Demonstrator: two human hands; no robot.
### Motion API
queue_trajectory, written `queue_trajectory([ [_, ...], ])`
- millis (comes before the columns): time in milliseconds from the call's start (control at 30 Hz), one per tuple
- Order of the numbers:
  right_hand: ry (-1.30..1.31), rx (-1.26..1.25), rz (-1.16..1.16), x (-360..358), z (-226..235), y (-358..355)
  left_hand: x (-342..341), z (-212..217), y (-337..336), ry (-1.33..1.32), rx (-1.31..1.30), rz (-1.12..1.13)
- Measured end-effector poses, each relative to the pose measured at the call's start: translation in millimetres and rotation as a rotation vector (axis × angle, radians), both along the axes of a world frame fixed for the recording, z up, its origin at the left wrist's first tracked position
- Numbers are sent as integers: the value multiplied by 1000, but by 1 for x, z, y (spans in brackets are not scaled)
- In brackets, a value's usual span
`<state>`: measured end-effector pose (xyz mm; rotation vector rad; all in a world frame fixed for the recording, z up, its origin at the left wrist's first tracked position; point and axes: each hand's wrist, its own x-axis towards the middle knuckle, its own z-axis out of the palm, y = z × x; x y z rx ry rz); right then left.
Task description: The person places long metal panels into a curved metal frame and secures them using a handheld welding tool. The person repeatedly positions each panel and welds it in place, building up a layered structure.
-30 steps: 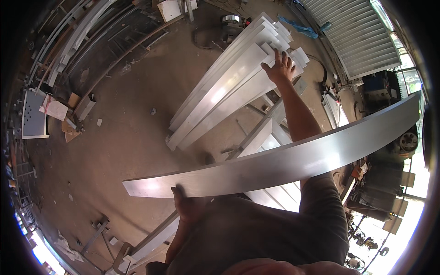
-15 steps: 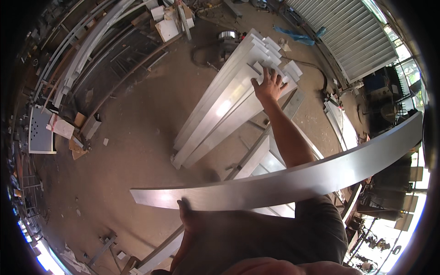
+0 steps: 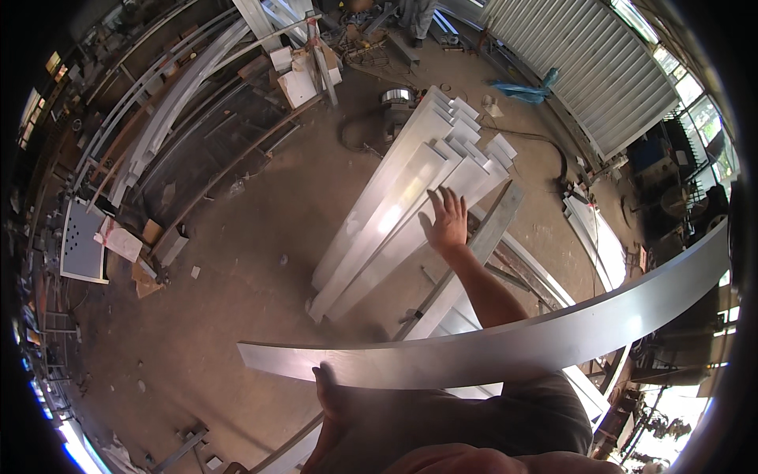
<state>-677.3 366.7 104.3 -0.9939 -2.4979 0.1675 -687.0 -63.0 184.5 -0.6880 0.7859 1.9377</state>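
A long, flat silver metal bar [image 3: 474, 347], bent-looking through the wide lens, lies across the front of me, from left of centre to the right rim. Near its left end my left hand [image 3: 330, 395] grips it, the thumb on the near face and the other fingers hidden behind or below. Beyond the bar my right hand [image 3: 448, 223] is spread, fingers apart, against or just over the right side of a stack of silver metal profiles [image 3: 395, 197]. Whether it touches them I cannot tell. The stack's far ends are staggered.
A metal frame stand [image 3: 505, 213] stands under and right of the stack. On the left is a rack [image 3: 229, 130] of long strips, with cardboard pieces [image 3: 118, 239] beside it. A ribbed metal panel [image 3: 584, 75] is at the far right. A person's legs [image 3: 418, 20] show at the far edge.
My right hand has drawn back toward me along the stack, off its far end. My left hand still holds the bar. The view has tilted up slightly, showing a person's legs.
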Motion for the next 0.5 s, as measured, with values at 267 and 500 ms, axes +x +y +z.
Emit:
queue_trajectory([
  [267, -42, -1101, -29, 74, -47, -148, -3, 9, -14, -320, 625, 95],
  [500, 535, -1147, -236, 50, 7, -55, 3, 0, -36, -909, 890, 370],
])
